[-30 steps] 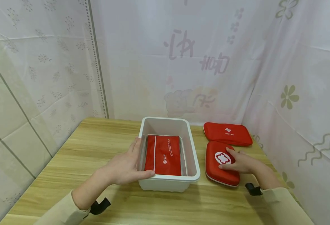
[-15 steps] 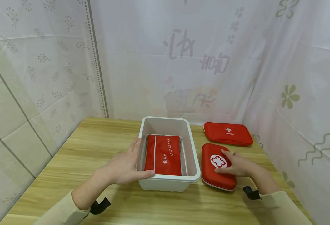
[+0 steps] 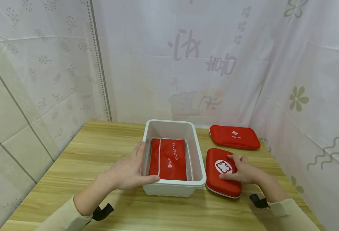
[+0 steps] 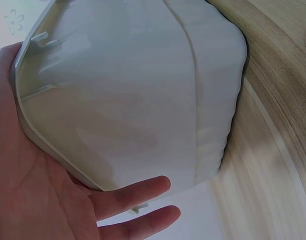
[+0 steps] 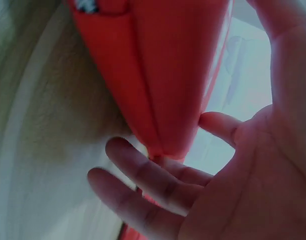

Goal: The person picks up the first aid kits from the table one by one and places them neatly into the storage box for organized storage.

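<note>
A white plastic bin (image 3: 199,154) stands mid-table with a flat red pouch (image 3: 170,160) lying in it. My left hand (image 3: 129,170) rests at the bin's near left corner, thumb laid over the front rim. In the left wrist view, two fingers (image 4: 130,195) extend beside the outer wall. To the bin's right, my right hand (image 3: 243,171) holds a red hard-shell first-aid case (image 3: 215,183) with a white round emblem. Thumb and index finger lie on its top. The right wrist view shows other fingers (image 5: 148,175) near the case's corner, the last two reaching past it.
Behind the case lies a second red first-aid pouch (image 3: 236,141), flat, near the table's back right. Patterned curtains (image 3: 146,64) close in the wooden table (image 3: 106,141) at the back and sides. The case sits close beside the bin's right wall.
My right hand has moved the first-aid case a little left and toward me, closer to the bin and away from the pouch behind. The left hand and bin have stayed put.
</note>
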### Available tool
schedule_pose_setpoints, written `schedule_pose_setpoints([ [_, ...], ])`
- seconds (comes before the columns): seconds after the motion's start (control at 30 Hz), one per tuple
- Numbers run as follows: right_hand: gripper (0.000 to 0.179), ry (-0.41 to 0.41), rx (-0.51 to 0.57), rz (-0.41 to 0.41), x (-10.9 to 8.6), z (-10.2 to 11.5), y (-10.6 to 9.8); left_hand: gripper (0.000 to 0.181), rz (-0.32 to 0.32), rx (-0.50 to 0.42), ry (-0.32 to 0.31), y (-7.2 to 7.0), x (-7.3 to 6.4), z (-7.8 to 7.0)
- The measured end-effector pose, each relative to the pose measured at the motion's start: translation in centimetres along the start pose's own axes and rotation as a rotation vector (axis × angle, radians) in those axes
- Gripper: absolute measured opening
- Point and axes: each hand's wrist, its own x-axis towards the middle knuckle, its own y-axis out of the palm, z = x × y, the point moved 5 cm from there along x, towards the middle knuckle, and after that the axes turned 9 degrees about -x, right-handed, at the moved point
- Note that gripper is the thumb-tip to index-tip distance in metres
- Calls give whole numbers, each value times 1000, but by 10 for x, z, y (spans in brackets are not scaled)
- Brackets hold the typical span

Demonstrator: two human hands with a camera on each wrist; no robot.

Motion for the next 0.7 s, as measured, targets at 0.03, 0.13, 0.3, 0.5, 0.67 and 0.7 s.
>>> schedule_pose_setpoints([
  [0.03, 109, -8, 17, -11, 0, -1, 0, 137, 0, 0, -1, 0, 0, 0],
  [0.13, 106, -5, 92, -48, 3, -7, -1, 137, 1, -3, 0, 0, 0, 1],
  [0.3, 110, 52, 246, -33, 19, -24, -6, 136, -7, -5, 5, -2, 0, 0],
  [0.5, 112, 86, 332, 112, 38, -35, -6, 137, 7, -12, -5, 0, 1, 0],
  [0.67, 110, 115, 371, 146, 46, -33, -8, 136, 5, -8, -9, 0, 1, 1],
  [0.7, 109, 122, 376, 148, 47, -33, -8, 136, 4, -8, -10, 0, 1, 1],
])
